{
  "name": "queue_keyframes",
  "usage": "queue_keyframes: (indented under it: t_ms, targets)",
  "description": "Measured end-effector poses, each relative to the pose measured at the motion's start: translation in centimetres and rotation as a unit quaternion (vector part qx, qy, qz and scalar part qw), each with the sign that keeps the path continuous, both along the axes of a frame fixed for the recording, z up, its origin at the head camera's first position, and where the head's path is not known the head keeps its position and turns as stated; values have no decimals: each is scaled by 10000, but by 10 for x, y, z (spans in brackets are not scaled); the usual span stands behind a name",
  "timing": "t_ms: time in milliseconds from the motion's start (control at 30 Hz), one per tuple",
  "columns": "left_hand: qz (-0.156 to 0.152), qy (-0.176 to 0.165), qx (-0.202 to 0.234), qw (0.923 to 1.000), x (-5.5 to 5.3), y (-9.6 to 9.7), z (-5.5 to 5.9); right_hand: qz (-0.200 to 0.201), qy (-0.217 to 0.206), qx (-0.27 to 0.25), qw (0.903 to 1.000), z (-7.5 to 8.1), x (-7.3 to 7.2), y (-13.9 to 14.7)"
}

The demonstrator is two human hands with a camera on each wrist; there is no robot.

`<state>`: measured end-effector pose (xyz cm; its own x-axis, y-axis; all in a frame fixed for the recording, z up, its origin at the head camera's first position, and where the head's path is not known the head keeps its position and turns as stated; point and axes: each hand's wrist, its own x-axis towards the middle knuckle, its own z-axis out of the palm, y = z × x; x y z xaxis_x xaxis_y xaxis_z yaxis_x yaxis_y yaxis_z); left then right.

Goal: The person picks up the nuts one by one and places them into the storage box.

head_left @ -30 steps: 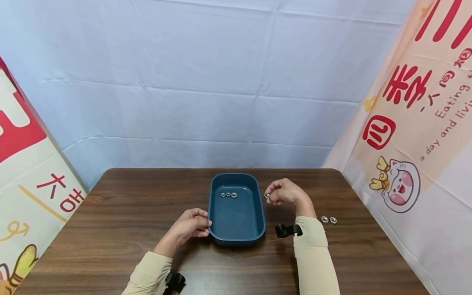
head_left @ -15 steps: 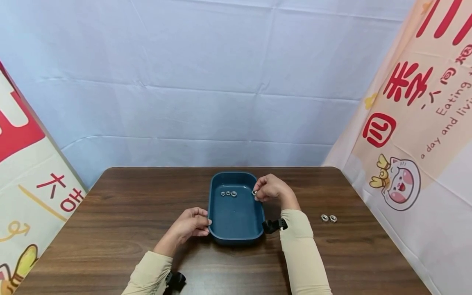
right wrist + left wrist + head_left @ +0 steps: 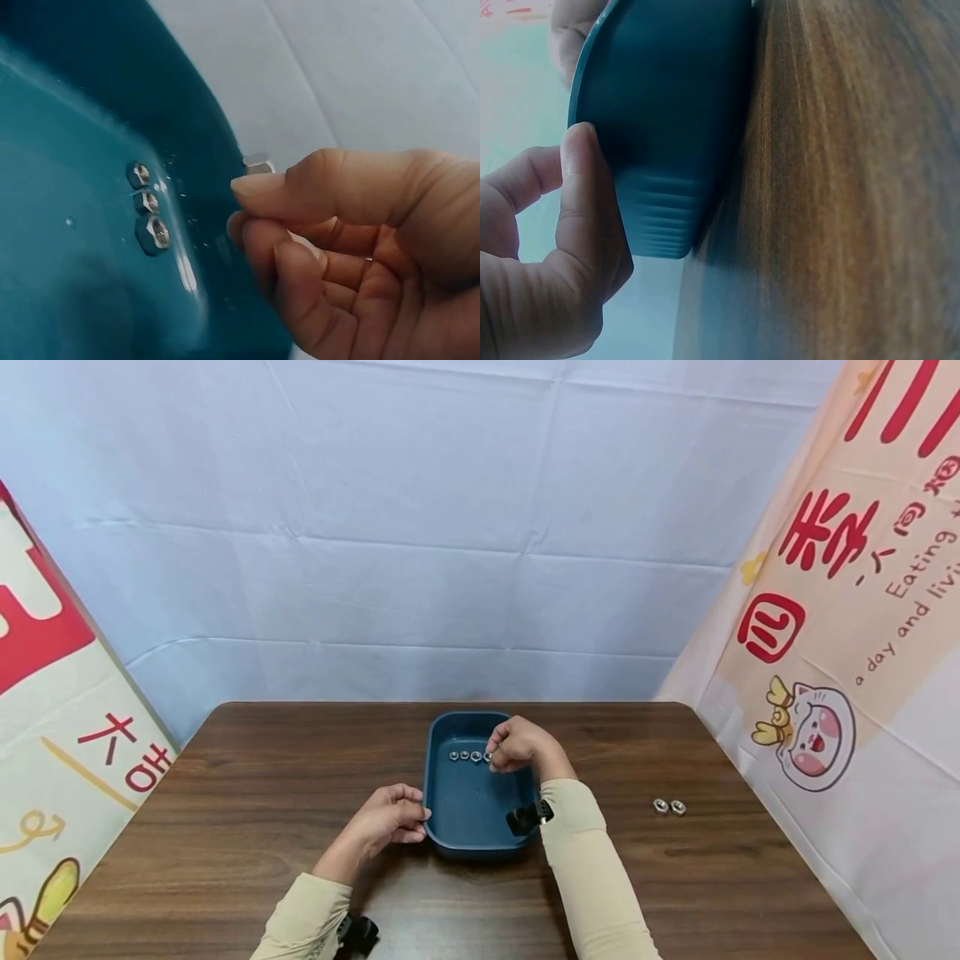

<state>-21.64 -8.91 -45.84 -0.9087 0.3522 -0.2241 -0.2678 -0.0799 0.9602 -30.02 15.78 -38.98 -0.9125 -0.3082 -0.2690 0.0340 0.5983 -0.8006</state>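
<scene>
Carrying a pinched nut, the right hand has been brought from the tray's 3 o'clock side to over it, beside the row of three nuts. A fourth placement looks near; the tray's 9 o'clock rim stays gripped by the left hand.

a brown wood-grain table fills the lower half of the frame. two loose nuts lie side by side on it at right of centre — well apart from everything else. behind the table hangs a creased pale blue cloth across the top and middle. a banner with red characters and a cartoon cat leans in at the right edge; another banner with red marks stands at the left edge.
</scene>
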Motion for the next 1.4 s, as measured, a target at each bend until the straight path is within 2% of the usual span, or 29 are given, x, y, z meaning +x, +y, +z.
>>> queue_keyframes:
  t_ms: [367,667,1033,1233,1400]
  targets:
    - [17,-6,-13,10000,0,1,-2,229,-331,-149,9991,-16,-12,-16]
    - [-2,34,-13,10000,-2,0,-5,62,-391,-119,9991,-31,-22,-31]
    - [-3,-24,-30,10000,-3,0,-3,-37,-352,-82,9993,-47,-27,-46]
    - [-20,-16,-68,10000,-3,0,-3,-7,-280,176,9995,-50,-25,-51]
    - [21,-43,-101,9999,-4,0,-3,-128,-238,149,9995,-47,-23,-51]
